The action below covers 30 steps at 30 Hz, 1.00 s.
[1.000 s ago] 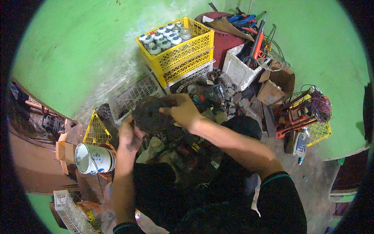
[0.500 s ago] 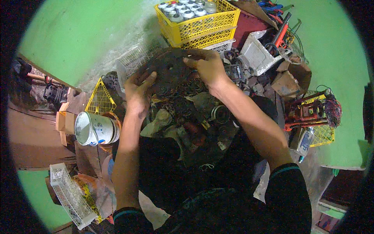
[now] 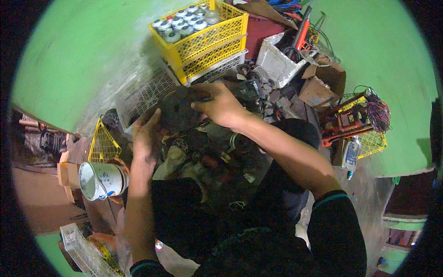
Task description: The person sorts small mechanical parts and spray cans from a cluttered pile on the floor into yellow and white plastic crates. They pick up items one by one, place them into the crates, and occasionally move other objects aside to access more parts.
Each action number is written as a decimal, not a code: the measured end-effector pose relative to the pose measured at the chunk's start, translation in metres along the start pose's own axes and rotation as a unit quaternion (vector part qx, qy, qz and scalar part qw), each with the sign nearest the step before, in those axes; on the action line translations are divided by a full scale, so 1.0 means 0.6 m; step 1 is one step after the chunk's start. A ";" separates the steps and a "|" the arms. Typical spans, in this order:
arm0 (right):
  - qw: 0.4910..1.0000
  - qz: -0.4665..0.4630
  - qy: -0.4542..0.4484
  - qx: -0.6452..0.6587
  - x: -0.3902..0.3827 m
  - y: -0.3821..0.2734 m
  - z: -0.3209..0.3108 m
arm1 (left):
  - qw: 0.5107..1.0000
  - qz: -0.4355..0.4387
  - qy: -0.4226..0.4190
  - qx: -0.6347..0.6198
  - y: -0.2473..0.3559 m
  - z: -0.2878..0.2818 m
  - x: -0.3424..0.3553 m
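A dark, dirty round metal disc with a small hole near its middle is held up between my two hands. My left hand grips its left edge, thumb on the near face. On the opposite side, my right hand is closed on the disc's right edge, its thumb lying across the face. The fingers behind the disc are mostly hidden. Beneath it lies a heap of dark, greasy parts, with a pale cloth or bag among them; most are too dim to name.
Yellow crates full of spray cans stand beyond my hands, beside a white crate. A white bucket is to my left. At right are a foam box, a cardboard box and a red metal frame.
The disc and both hands appear lower and farther left in the picture. The surroundings have shifted too, as the view has turned. Both hands still hold the disc, which looks more tilted.
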State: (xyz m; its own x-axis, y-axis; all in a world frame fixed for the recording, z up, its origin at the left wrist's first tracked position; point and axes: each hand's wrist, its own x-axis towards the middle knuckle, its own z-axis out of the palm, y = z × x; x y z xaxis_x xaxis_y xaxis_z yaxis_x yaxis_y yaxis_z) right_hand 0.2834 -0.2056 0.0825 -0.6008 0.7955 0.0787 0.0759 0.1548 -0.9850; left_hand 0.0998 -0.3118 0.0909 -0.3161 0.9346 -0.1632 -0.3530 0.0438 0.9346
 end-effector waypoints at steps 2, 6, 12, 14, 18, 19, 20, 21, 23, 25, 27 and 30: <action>0.998 0.029 -0.026 0.053 -0.014 -0.026 -0.029 | 0.999 -0.002 -0.025 0.024 0.000 0.028 0.006; 0.996 0.010 0.087 0.001 -0.033 -0.034 -0.103 | 0.994 -0.006 -0.085 0.063 -0.004 0.100 0.012; 0.991 0.002 0.109 0.078 -0.082 -0.052 -0.174 | 0.985 0.030 -0.122 0.115 -0.022 0.182 0.029; 0.993 0.023 0.064 0.094 -0.080 -0.035 -0.176 | 0.988 0.011 -0.088 0.126 -0.034 0.178 0.029; 0.987 0.081 0.016 0.138 -0.046 0.026 -0.181 | 0.983 0.005 -0.029 0.181 -0.052 0.152 0.045; 0.995 0.078 0.027 0.051 -0.045 0.053 -0.180 | 0.977 0.009 -0.013 0.212 -0.056 0.140 0.047; 0.996 0.073 0.041 -0.042 -0.049 0.086 -0.189 | 0.971 0.016 0.000 0.238 -0.058 0.133 0.050; 0.987 0.072 0.057 -0.135 -0.057 0.141 -0.205 | 0.964 0.019 0.010 0.264 -0.067 0.134 0.055; 0.909 0.116 0.026 -0.399 -0.084 0.332 -0.278 | 0.967 0.003 0.014 0.253 -0.063 0.163 0.047; 0.937 0.185 0.106 -0.276 -0.129 0.386 -0.227 | 0.963 0.004 0.027 0.270 -0.066 0.134 0.041; 0.906 0.273 0.188 -0.263 -0.164 0.432 -0.157 | 0.954 0.026 0.012 0.297 -0.095 0.085 0.059; 0.825 0.424 0.286 -0.239 -0.214 0.551 -0.093 | 0.940 0.046 0.006 0.337 -0.118 0.070 0.053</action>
State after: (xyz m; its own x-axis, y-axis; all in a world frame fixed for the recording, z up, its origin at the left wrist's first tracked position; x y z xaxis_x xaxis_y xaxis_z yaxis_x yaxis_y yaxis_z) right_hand 0.4303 -0.2240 -0.2445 0.2941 0.8619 -0.4130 0.6640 -0.4951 -0.5604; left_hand 0.1518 -0.2704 0.0329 -0.3299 0.9413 -0.0723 0.3138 0.1816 0.9319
